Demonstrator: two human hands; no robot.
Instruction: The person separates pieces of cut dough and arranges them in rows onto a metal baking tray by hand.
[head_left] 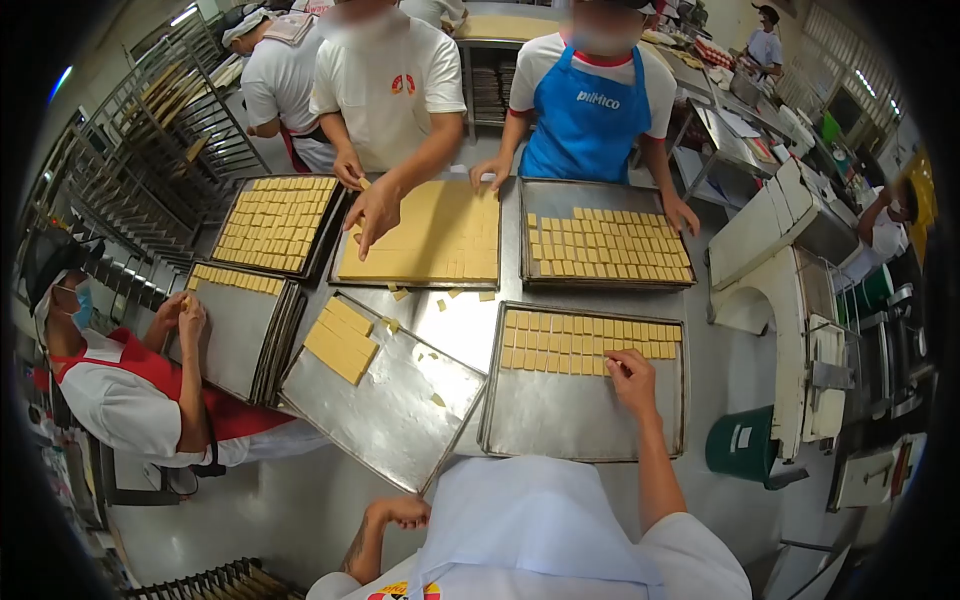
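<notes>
Across the upper part of a shallow rectangular grey metal tray (pixel 575 430), small yellow oblong pieces (pixel 540 340) lie in close rows. The wearer's right hand (pixel 632 380) is at the end of the lowest row, fingertips bent down onto it; whether they grip a piece cannot be told. Upper rows run nearly the full width, the lowest stops at the hand, and bare metal shows below, so the tray appears roughly half filled. Just left, a skewed grey metal tray (pixel 370 420) bears larger yellow strips (pixel 342 340), seemingly still undivided, near its far corner. Beside its near corner, the left hand (pixel 408 512) has its fingers curled inward; anything inside them is hidden.
</notes>
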